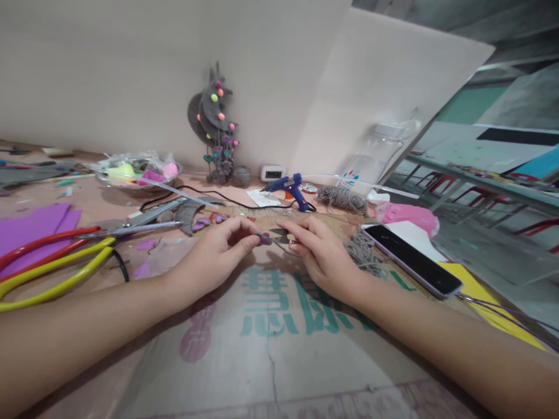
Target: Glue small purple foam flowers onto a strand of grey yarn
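Near the middle of the view, my left hand (220, 250) pinches a small purple and grey piece (264, 238) between thumb and fingers. Facing it, my right hand (325, 253) is closed on a small tool with a dark, pointed blade (279, 233), whose handle is mostly hidden by the fingers. The blade's tip is close to the purple piece; whether they touch is too small to tell. A thin grey cord (283, 249) hangs between both hands, above the printed board (227, 372).
Behind my hands lie a blue glue gun (290, 187), a small clock (273, 173) and grey yarn (342, 199). Red-handled and yellow-handled scissors (65, 270) lie left, beside purple sheets (39, 233). A phone (413, 259) lies right. A felt decoration (216, 116) and a bottle (373, 157) stand behind.
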`<act>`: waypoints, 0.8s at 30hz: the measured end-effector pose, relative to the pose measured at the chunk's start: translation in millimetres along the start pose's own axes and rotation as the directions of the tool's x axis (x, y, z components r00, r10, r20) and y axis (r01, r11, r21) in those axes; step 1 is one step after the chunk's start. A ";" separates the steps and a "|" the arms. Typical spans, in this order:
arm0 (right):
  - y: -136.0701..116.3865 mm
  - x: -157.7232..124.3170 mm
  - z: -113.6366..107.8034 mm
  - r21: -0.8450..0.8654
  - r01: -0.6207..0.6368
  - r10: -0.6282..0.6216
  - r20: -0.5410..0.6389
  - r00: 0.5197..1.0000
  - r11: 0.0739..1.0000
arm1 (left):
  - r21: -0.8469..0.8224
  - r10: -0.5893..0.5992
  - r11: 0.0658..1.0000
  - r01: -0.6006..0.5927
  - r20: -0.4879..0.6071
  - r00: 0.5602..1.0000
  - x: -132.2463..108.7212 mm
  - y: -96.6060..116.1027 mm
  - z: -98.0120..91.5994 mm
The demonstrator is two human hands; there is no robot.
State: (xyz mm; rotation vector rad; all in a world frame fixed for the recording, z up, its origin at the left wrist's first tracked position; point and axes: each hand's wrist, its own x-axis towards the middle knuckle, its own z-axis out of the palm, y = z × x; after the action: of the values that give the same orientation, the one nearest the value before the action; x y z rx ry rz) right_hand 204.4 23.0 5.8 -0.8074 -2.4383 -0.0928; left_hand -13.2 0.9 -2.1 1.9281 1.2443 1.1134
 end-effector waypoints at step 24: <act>0.4 0.5 4.7 -0.096 0.088 -0.091 -0.019 0.996 0.991 | -0.081 -0.001 0.997 0.011 0.115 0.993 0.7 1.2 2.2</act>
State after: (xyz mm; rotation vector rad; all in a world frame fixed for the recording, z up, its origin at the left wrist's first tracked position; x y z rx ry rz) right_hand 201.9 24.7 2.1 -0.7335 -2.4632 -0.2530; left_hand -10.6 1.0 -2.0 1.8981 1.1244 1.0190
